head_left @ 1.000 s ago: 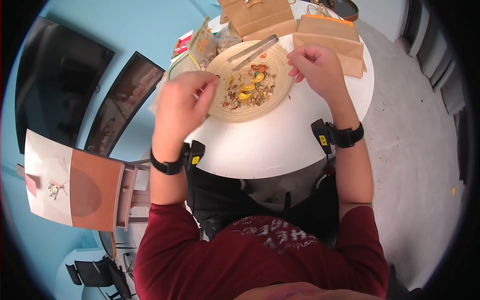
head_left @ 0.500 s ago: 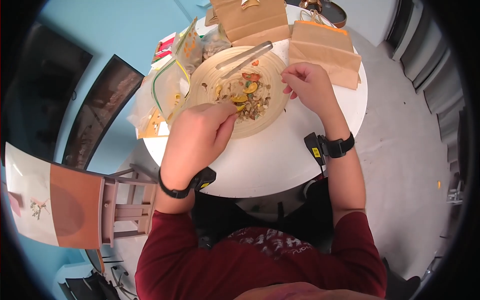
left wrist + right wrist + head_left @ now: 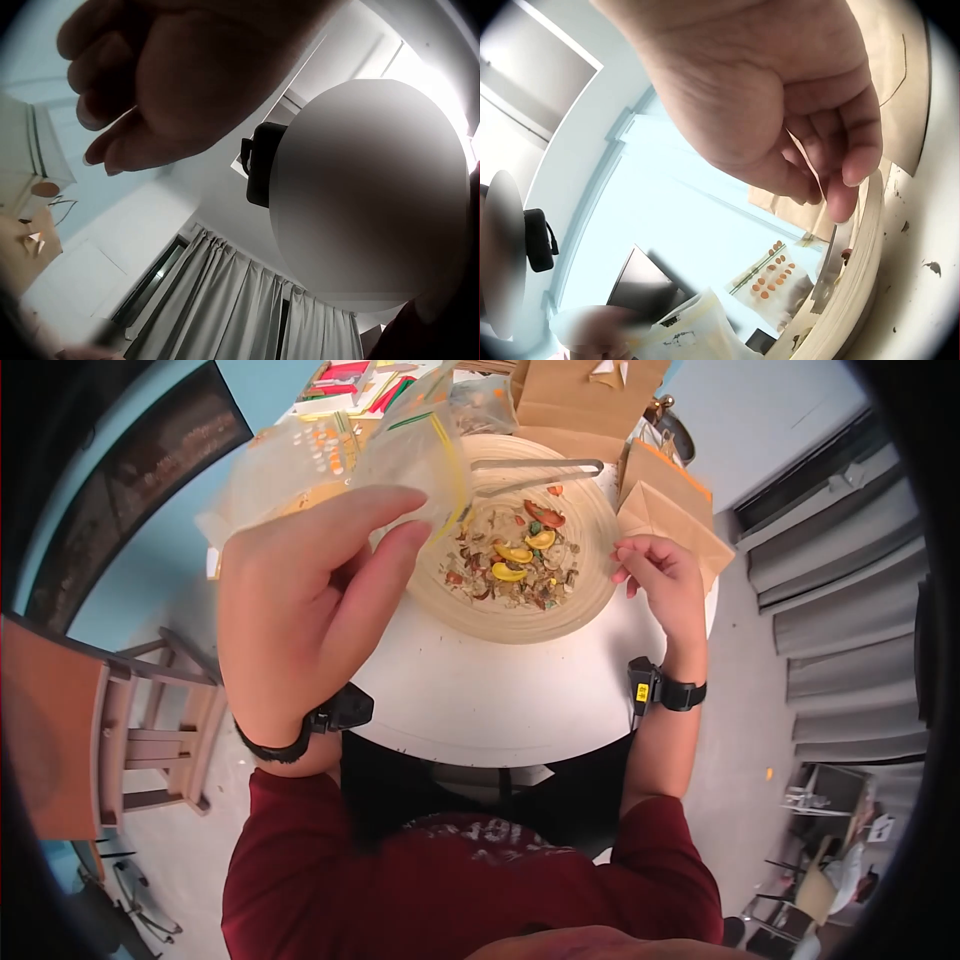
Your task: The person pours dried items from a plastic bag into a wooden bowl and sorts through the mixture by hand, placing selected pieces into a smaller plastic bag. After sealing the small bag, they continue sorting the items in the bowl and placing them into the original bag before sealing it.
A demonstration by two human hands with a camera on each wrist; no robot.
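Note:
My left hand (image 3: pixel 310 595) is raised near the camera, left of the plate, in front of a clear zip bag (image 3: pixel 400 455). A gap shows between its thumb and forefinger, and nothing is visible there. From the left wrist view, the same hand (image 3: pixel 180 90) has loosely curled fingers. At the plate's right edge hangs my right hand (image 3: pixel 660 580), its fingers loosely bent and tips right at the rim. The round pale plate (image 3: pixel 455 615) bears dried bits (image 3: pixel 500 525), several yellow curved pieces (image 3: pixel 508 572) and a red piece (image 3: pixel 543 513). Metal tongs (image 3: pixel 540 464) lie across its far part.
Brown paper bags (image 3: pixel 580 405) (image 3: pixel 670 525) stand behind and right of the plate. Another clear bag with orange and white spots (image 3: pixel 300 455) stands at the left. Red and white packets (image 3: pixel 350 380) lie at the far left of the white table (image 3: pixel 500 695).
My left hand first moved over the plate's yellow pieces, then rose back left beside the zip bag. The right hand stays by the rim. The head view has shifted.

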